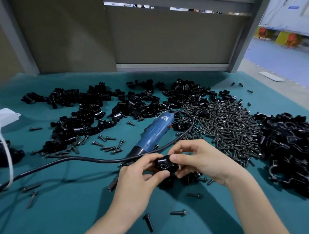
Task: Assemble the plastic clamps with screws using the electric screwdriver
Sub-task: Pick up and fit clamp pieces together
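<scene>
A: Why are both hands on one black clamp [165,166]?
B: To steady it and line up its parts, I'd judge. The left hand [140,179] pinches it from seven o'clock, thumb over, fingers curled beneath. The right hand [202,161] pinches from three o'clock, thumb on top, other fingers bent behind.
A: And the hole?
B: It's turned toward the eyes, likely so a screw can go straight in.
A: The electric screwdriver [154,133]?
B: Lying ungripped on the teal mat [65,212] at twelve o'clock from the clamp, tip toward the hands and cord [70,159] trailing to eight o'clock. It's close enough for a quick grab.
A: Screws?
B: The screw heap [224,127] sits at one o'clock, loose clamp parts [86,110] at ten and another black pile [294,149] at three. No screw shows in the held clamp yet, so driving looks a step away.
</scene>
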`<state>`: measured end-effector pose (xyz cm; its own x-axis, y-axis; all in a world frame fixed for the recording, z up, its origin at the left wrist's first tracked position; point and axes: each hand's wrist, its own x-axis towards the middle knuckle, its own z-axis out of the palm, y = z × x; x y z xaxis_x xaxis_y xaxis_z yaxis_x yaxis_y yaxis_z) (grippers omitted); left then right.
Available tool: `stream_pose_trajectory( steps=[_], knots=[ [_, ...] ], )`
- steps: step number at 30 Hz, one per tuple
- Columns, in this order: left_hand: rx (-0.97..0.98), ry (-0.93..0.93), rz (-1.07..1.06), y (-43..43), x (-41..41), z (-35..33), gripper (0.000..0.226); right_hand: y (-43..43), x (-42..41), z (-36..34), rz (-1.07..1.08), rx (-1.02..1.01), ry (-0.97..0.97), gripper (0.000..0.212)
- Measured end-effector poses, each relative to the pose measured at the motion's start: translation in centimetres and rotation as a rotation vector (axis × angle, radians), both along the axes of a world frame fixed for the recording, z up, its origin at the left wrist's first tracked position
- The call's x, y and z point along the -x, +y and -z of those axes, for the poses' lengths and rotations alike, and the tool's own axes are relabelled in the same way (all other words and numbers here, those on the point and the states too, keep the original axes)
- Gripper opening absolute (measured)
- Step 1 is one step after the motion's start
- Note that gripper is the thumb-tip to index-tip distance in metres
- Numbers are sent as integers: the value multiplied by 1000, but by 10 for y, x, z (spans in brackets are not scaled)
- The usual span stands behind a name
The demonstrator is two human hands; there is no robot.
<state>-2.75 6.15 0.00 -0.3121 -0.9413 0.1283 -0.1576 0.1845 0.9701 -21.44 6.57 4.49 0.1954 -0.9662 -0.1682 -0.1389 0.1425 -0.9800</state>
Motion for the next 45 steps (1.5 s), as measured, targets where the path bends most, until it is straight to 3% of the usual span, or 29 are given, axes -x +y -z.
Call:
stream_pose_trajectory(
  steps=[7, 13, 15, 17, 19, 22, 30, 33, 37, 41, 45],
  knots=[
    [-35, 49, 7, 0, 0, 0, 38, -2, 0, 4, 23, 4, 11, 9],
    [-11, 31, 5, 1, 1, -3, 36, -1, 3, 2, 21, -7, 25, 14],
    [-18, 34, -1, 2, 1, -3, 36, 0, 12, -4, 123, 32, 43, 18],
    [-30, 38, -2, 2, 1, -3, 37, -1, 29, -7, 351, 134, 200, 6],
    [-32, 33, 2, 2, 0, -4, 38, -6, 48, -2, 610, 190, 537, 9],
    [-24, 24, 5, 3, 0, -4, 39, -17, 62, 14, 717, 121, 862, 9],
    [-2, 20, 12, 3, 0, -4, 38, -29, 45, 27, 688, 123, 1071, 3],
    [-9, 31, 14, 3, 0, -4, 43, -16, 38, 5, 729, 272, 995, 6],
    [20, 17, -3, 0, 1, -1, 39, 18, 2, -33, 450, 479, 763, 24],
    [71, -44, -3, -1, 1, -1, 31, 33, -34, -39, 121, 527, 981, 17],
    [128, -43, 6, -1, 0, 0, 27, 31, -43, -42, -43, 526, 1123, 22]
  ],
)
